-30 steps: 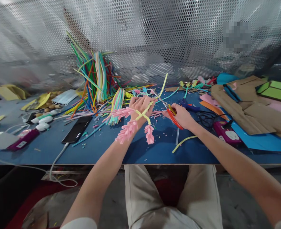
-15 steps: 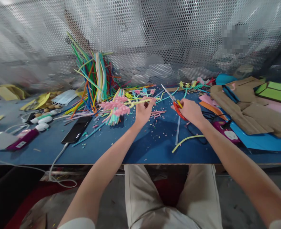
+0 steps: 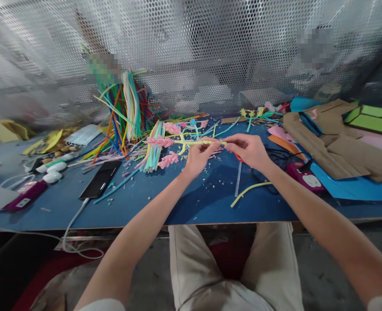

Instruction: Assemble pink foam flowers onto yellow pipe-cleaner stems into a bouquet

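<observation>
Yellow-green pipe cleaner [image 3: 249, 190]: lies near front edge of table [image 3: 210, 207], right of centre. Black phone [image 3: 100, 180]: left of centre. Right hand [image 3: 247, 149]: fingertips together at right end of pink-blossomed yellow stem [image 3: 182, 142]. Red handle [image 3: 238, 157]: just below right fingers; grip on it cannot be told. Left hand [image 3: 200, 157]: fingers clamped on stem, above mid-table. Pastel bundle [image 3: 150, 155]: beyond stem's left end. Multicoloured pipe cleaners [image 3: 132, 108]: standing by rear edge, left of centre.

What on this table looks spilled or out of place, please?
Small coloured scraps lie scattered over the blue table, some near the phone, others near the left hand; they look like unswept clippings.
</observation>
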Demonstrator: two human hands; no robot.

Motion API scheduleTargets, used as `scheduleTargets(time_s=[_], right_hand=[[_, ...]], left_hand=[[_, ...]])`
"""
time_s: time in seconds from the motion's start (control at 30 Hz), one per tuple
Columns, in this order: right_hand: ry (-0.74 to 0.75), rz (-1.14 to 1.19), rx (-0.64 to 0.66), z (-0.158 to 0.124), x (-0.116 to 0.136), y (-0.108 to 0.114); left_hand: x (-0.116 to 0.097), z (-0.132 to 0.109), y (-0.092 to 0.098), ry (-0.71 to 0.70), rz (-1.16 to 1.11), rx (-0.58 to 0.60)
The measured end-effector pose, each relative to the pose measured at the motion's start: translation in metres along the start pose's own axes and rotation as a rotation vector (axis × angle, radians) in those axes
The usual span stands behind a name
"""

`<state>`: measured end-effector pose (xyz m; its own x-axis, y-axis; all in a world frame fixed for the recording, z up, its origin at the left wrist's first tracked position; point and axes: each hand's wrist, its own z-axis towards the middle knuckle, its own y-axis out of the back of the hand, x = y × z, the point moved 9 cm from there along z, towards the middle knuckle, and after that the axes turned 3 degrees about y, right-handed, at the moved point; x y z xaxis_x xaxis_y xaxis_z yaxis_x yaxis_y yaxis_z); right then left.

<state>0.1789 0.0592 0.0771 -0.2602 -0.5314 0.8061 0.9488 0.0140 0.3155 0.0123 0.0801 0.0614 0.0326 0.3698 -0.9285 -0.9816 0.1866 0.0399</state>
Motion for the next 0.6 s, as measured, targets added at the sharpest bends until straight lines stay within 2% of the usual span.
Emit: scheduleTargets(time_s=[0.17, 0.37, 0.43, 0.6], right_hand=[[-0.008, 0.057, -0.053, -0.004, -0.009, -0.002], [0.142, -0.141, -0.049, -0.007, 0.012, 0.005], [0.144, -0.155, -0.051, -0.007, 0.013, 0.005], [0.061, 0.023, -0.103, -0.006, 0.0, 0.003]], left_hand=[[-0.004, 0.0, -0.003, -0.015, -0.001, 0.042], [-0.002, 0.0, -0.002, -0.017, -0.013, 0.045], [-0.002, 0.0, -0.002, -0.032, 0.008, 0.048], [-0.006, -0.001, -0.001, -0.078, 0.095, 0.068]])
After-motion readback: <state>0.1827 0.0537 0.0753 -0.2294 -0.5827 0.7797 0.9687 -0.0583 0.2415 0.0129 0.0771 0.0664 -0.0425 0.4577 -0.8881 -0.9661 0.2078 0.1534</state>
